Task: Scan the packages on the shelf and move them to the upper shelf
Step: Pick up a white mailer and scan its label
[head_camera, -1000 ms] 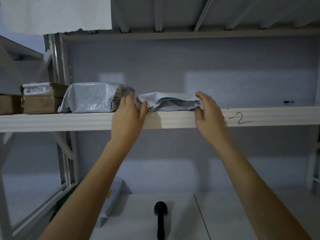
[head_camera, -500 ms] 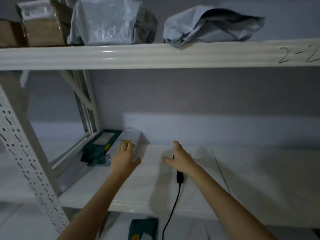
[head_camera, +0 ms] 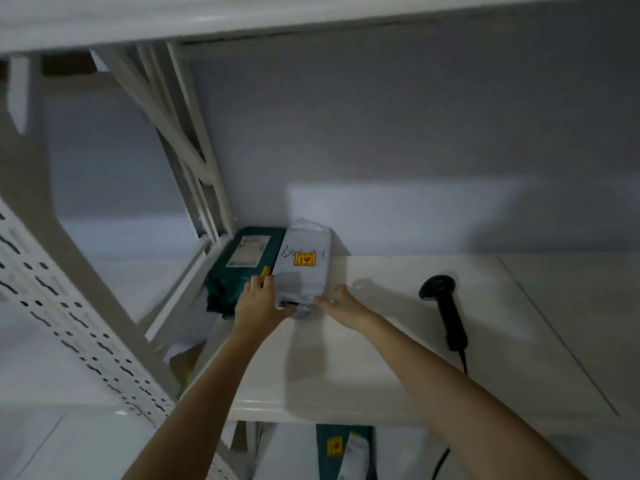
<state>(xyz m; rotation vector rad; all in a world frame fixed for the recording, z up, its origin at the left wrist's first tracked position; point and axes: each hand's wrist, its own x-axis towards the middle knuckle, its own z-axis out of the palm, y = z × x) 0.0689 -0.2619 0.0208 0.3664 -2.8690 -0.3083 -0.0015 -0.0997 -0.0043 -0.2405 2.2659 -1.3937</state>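
Both hands meet at the near end of a white package (head_camera: 304,268) that lies on the white shelf (head_camera: 381,358), close to the left rear corner. The left hand (head_camera: 258,303) has its fingers on the package's left edge and its thumb curled under the near end, so this grip has hold of the package. The right hand (head_camera: 341,304) touches the near right corner with its thumb raised; whether its fingers close on the package I cannot tell. The package carries a yellow sticker (head_camera: 304,260) and some handwriting, blurred beyond reading. Just beside it on the left, touching, lies a dark green package (head_camera: 239,265) with a pale label. Well to the right on the same shelf lies a black handheld scanner (head_camera: 445,308), its cable running off the front edge. On the level below, 1 more green package (head_camera: 341,448) shows.
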